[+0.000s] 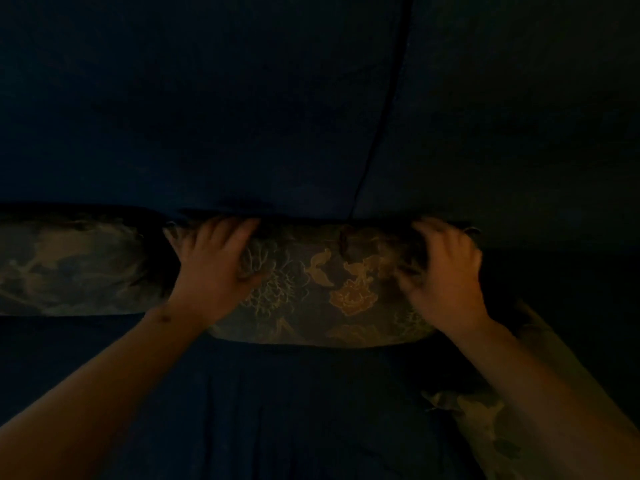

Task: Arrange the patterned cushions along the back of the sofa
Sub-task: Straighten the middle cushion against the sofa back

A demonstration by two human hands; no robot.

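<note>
Though dim | 2 hands, left hand (213,271), right hand (446,275) | grip seemingly holding floral cushion (322,289)

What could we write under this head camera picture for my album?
Both hands, left hand and right hand, press a flowery cushion against the dark blue sofa back.

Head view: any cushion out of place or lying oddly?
Yes. One patterned cushion lies flat on the seat at lower right, under the right forearm, away from the sofa back. Two others sit against it.
</note>
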